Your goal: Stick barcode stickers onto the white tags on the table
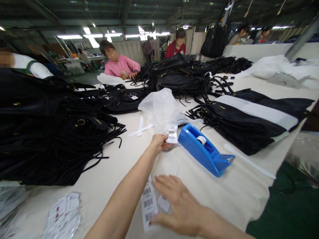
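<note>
My left hand (160,143) reaches to the middle of the table, its fingers closed on a small white barcode tag (172,136). Just behind it lies a crumpled translucent plastic bag (161,108). My right hand (176,202) is nearer to me, slightly blurred, with fingers spread and nothing gripped. Its thumb is over the edge of a strip of barcode labels (149,203) lying on the table. A small white piece (163,203) shows beside the strip, partly under the right hand. To the right of my left hand stands a blue tape dispenser (201,149).
Black bags with fringes (45,132) pile up at left, and more black bags (179,79) fill the back. Another black bag (239,122) lies at right. White strips (141,129) and plastic-wrapped packets (63,212) rest on the table (219,199). Several people work beyond.
</note>
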A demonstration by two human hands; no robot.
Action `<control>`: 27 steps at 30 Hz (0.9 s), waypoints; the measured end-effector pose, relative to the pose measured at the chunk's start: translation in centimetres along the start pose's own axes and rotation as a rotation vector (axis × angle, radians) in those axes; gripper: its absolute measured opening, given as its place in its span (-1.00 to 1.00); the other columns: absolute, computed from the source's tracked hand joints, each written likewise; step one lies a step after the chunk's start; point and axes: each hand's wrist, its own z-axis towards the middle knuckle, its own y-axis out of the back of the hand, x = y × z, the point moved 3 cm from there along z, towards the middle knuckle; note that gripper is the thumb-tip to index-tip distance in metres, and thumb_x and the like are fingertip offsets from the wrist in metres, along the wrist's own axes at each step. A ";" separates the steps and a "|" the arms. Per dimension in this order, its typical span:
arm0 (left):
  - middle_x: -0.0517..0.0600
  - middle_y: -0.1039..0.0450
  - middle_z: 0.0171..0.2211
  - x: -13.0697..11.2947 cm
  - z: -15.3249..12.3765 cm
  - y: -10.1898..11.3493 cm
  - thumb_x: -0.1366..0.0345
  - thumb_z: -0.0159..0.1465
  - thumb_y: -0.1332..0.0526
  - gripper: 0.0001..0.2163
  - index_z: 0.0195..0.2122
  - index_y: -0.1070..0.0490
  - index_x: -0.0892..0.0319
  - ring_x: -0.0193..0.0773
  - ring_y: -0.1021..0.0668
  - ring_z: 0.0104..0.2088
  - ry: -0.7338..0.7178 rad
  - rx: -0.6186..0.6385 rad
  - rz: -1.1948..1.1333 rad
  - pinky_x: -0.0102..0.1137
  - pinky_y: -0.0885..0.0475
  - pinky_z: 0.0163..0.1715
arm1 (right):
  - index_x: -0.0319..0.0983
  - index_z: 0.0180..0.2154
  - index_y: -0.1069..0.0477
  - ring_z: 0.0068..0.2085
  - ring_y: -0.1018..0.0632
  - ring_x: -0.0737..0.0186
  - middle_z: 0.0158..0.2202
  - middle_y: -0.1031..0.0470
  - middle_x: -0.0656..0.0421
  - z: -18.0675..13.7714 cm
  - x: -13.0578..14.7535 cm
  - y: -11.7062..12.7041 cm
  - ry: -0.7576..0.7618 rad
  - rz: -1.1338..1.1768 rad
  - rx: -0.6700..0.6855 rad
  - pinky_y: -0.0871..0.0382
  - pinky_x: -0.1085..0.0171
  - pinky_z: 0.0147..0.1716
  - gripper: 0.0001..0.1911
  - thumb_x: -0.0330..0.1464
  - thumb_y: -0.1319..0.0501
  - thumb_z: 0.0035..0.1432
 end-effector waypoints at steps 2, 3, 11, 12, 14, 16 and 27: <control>0.10 -0.47 -0.58 0.0 -0.1 0.0 0.42 0.19 -0.11 -0.81 -0.19 -0.36 0.41 -0.24 -0.51 -0.65 -0.011 0.003 0.000 -0.49 -0.39 -0.72 | -0.36 0.05 -0.23 0.03 -0.34 0.07 0.05 -0.30 -0.09 1.4 -3.5 2.6 -0.198 -0.099 -0.199 -0.23 0.11 -0.02 -0.54 -0.26 -0.06 0.16; 0.10 -0.47 -0.58 0.0 -0.1 -0.1 0.42 0.19 -0.11 -0.80 -0.19 -0.35 0.42 -0.25 -0.51 -0.65 -0.016 0.002 0.001 -0.49 -0.39 -0.71 | -0.38 0.03 -0.25 0.00 -0.37 0.06 0.04 -0.30 -0.11 2.2 -5.4 3.3 -0.283 -0.201 -0.257 -0.25 0.11 -0.04 -0.60 -0.34 -0.03 0.18; 0.09 -0.46 -0.60 0.1 -0.3 -0.2 0.42 0.19 -0.12 -0.80 -0.19 -0.36 0.42 -0.30 -0.47 -0.70 -0.069 -0.051 -0.004 -0.52 -0.34 -0.74 | -0.28 0.04 -0.23 -0.21 -0.51 0.23 0.06 -0.31 0.01 5.6 -12.1 2.5 -0.389 -0.524 -0.089 -0.41 0.34 -0.31 -0.59 -0.56 0.01 0.15; 0.09 -0.46 -0.60 0.2 -0.2 -0.1 0.41 0.19 -0.13 -0.80 -0.19 -0.37 0.42 -0.30 -0.47 -0.70 -0.075 -0.056 -0.009 -0.52 -0.34 -0.74 | -0.28 0.03 -0.24 -0.23 -0.52 0.24 0.04 -0.33 0.02 5.7 -12.1 2.6 -0.382 -0.528 -0.082 -0.41 0.35 -0.32 -0.61 -0.56 0.01 0.15; 0.09 -0.45 -0.62 0.3 -0.1 -0.1 0.41 0.18 -0.13 -0.80 -0.21 -0.37 0.43 -0.30 -0.47 -0.70 -0.084 -0.064 -0.021 -0.53 -0.33 -0.75 | -0.28 0.00 -0.26 -0.25 -0.53 0.25 0.01 -0.36 0.02 5.7 -12.0 2.8 -0.375 -0.528 -0.063 -0.41 0.36 -0.33 -0.63 -0.56 0.01 0.16; 0.08 -0.45 -0.62 0.3 -0.1 -0.1 0.42 0.18 -0.13 -0.81 -0.22 -0.37 0.43 -0.29 -0.47 -0.70 -0.089 -0.071 -0.032 -0.53 -0.32 -0.75 | -0.27 -0.02 -0.28 -0.25 -0.53 0.25 -0.02 -0.38 0.03 5.8 -12.0 3.1 -0.369 -0.523 -0.044 -0.40 0.36 -0.32 -0.65 -0.57 0.01 0.16; 0.07 -0.43 -0.65 0.5 0.0 -0.3 0.43 0.13 -0.15 -0.87 -0.32 -0.39 0.40 -0.25 -0.48 -0.70 -0.080 -0.087 -0.110 -0.50 -0.34 -0.76 | -0.32 -0.12 -0.32 -0.31 -0.47 0.21 -0.20 -0.44 0.00 7.4 -11.5 4.3 -0.340 -0.639 -0.013 -0.25 0.34 -0.42 -0.74 -0.54 0.01 0.17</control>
